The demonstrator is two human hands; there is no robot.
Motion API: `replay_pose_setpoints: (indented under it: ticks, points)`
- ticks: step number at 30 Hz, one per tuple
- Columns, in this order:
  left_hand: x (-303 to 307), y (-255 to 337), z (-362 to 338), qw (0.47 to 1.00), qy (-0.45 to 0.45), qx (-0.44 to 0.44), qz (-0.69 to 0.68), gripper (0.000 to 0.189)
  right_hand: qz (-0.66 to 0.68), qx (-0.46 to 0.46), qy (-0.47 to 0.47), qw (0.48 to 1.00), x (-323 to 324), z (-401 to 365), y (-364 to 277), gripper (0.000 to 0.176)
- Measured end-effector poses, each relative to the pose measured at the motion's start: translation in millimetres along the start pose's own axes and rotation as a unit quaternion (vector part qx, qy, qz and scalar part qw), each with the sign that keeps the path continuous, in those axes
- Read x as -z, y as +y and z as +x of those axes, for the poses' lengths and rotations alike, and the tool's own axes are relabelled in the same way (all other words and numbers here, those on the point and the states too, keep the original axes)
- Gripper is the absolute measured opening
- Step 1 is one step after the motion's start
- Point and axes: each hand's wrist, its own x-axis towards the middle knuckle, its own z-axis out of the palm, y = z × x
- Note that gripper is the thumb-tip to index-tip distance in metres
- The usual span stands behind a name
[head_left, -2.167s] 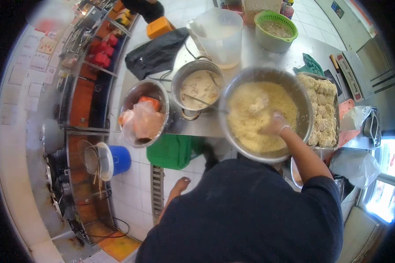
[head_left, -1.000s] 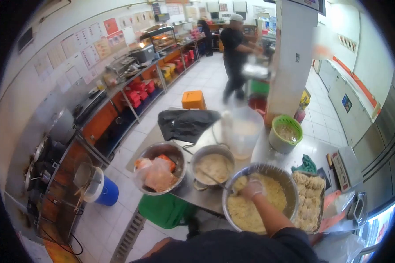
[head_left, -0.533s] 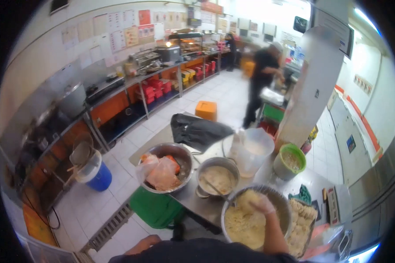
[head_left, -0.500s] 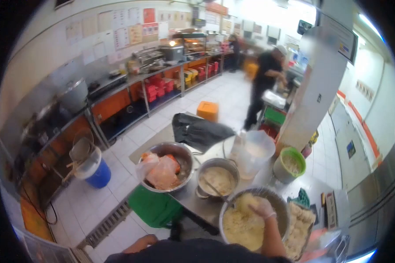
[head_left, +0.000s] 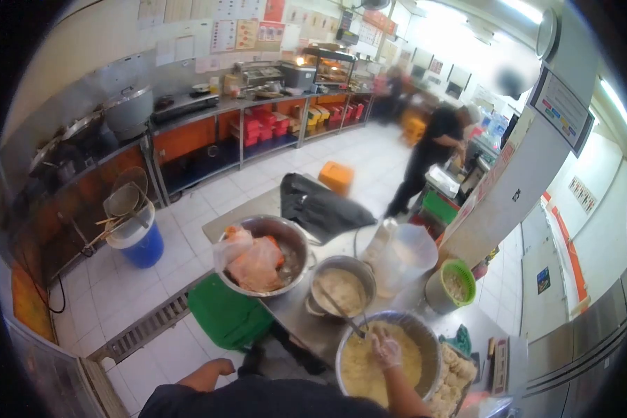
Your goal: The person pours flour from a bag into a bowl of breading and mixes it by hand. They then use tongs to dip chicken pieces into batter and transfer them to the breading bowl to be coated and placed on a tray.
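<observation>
1. The work in hand was crumbing. The right hand (head_left: 386, 348), gloved, lay on the crumbs (head_left: 359, 373) in the big steel crumb bowl (head_left: 425, 334), right in front of the person at the table's near edge. Its fingers were loosely spread rather than clamped on anything.
2. The left hand (head_left: 219, 367) hung down at about 9 o'clock from that bowl, below the table edge and touching nothing. It was too small and dim to tell whether it was curled or slack.
3. Done so far: a tray (head_left: 475, 364) touching the bowl at 3 o'clock carried a good heap of coated pieces (head_left: 456, 373). I'd call that the finished pile.
4. In between: the batter pot (head_left: 341, 289) sat just beside the bowl at 11 o'clock. It looked well filled, and a ladle handle (head_left: 341, 313) leaned out of it toward the crumbs.
5. Left to do, I reckon: the steel bowl (head_left: 289, 233) at 10 o'clock held orange-pink stuff under a crumpled plastic bag (head_left: 251, 261), so there was more to dip. My guess is somewhere mid-batch, not close to wrapping up.
6. Further out on the table (head_left: 303, 327): a clear jug (head_left: 404, 254) at 12 o'clock, a green colander (head_left: 453, 282) at 1 o'clock, and a black bag (head_left: 320, 209) beyond the bowls.
7. Way back at 12 o'clock, a co-worker (head_left: 432, 153) in dark clothes stood at another counter, well apart. A blue bucket (head_left: 143, 244) sat on the floor at 10 o'clock.
</observation>
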Motion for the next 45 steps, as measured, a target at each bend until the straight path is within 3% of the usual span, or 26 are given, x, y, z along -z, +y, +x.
replay_pose_setpoints:
  ticks: [1,3,4,5,6,7,10,14,16,17,19,22,24,25,26,27,28,29,30,31,33,37,41,45]
  points:
    - [5,1,1,1.000,-0.005,-0.020,0.017,0.045,-0.003,0.006,0.008,1.000,4,5,12,0.068]
    - [19,4,-1,0.994,-0.024,-0.080,0.073,0.042,-0.058,0.088,-0.071,0.992,12,5,46,0.077]
    - [25,6,-13,0.989,0.022,-0.116,0.087,0.040,-0.060,0.088,-0.055,0.993,12,4,66,0.077]
    - [27,7,-32,0.981,0.065,-0.152,0.102,0.038,-0.099,0.061,-0.099,0.988,5,0,88,0.083]
    - [27,14,-40,0.995,0.057,-0.081,0.035,0.038,-0.137,0.033,-0.147,0.979,-3,-3,105,0.088]
    - [19,10,-20,0.980,0.019,-0.151,0.129,0.037,-0.175,0.005,-0.198,0.964,-5,-3,110,0.094]
    - [-2,-23,-64,0.996,0.015,-0.030,-0.087,0.037,-0.132,0.019,-0.122,0.984,-10,-7,115,0.096]
    - [57,42,-214,0.938,0.028,0.129,-0.321,0.038,-0.061,-0.096,-0.183,0.976,11,-6,96,0.096]
    - [4,-22,-162,0.970,0.097,-0.086,-0.206,0.041,0.062,-0.125,-0.180,0.974,36,-19,72,0.094]
    - [-17,-49,-141,0.961,0.147,-0.183,-0.143,0.043,0.138,-0.130,-0.187,0.964,50,-27,58,0.093]
    - [-11,-43,-105,0.990,0.052,-0.084,-0.105,0.044,0.258,-0.145,-0.214,0.931,81,-42,24,0.091]
    - [-3,-37,-64,0.996,0.003,-0.067,-0.063,0.046,0.309,-0.156,-0.218,0.913,99,-50,8,0.088]
    - [4,-32,-43,0.996,-0.018,-0.072,-0.040,0.047,0.331,-0.102,-0.132,0.929,69,-38,48,0.080]
    - [6,-31,-34,0.996,-0.030,-0.078,-0.026,0.047,0.347,-0.046,-0.042,0.936,54,-33,68,0.072]
    - [9,-29,-25,0.994,-0.042,-0.097,-0.012,0.048,0.348,-0.047,-0.043,0.935,57,-42,67,0.072]
    - [16,-24,-21,0.989,-0.053,-0.137,0.014,0.049,0.146,-0.109,-0.047,0.982,75,-60,44,0.067]
    - [22,-24,-13,0.974,-0.070,-0.210,0.044,0.049,-0.063,-0.165,-0.047,0.983,85,-69,32,0.063]
    - [25,-22,-11,0.973,-0.073,-0.216,0.041,0.049,-0.063,-0.164,-0.045,0.983,72,-66,48,0.063]
    - [27,-20,-10,0.971,-0.077,-0.221,0.039,0.050,-0.088,-0.135,-0.118,0.980,45,-63,73,0.068]
    - [29,-15,-12,0.985,-0.082,-0.148,-0.015,0.050,-0.114,-0.105,-0.191,0.969,10,-59,103,0.074]
    - [24,-11,-15,0.994,-0.064,-0.046,-0.078,0.049,-0.029,-0.114,-0.240,0.964,-79,-49,139,0.084]
    - [24,-9,-25,0.996,-0.044,-0.035,-0.066,0.049,-0.032,-0.103,-0.197,0.974,-127,-72,100,0.079]
    - [27,-9,-30,0.997,-0.031,-0.042,-0.062,0.048,-0.006,-0.091,-0.184,0.979,-97,-82,98,0.075]
    - [44,-13,-40,0.996,-0.005,-0.051,-0.072,0.048,0.048,-0.085,-0.128,0.987,-25,-93,74,0.071]
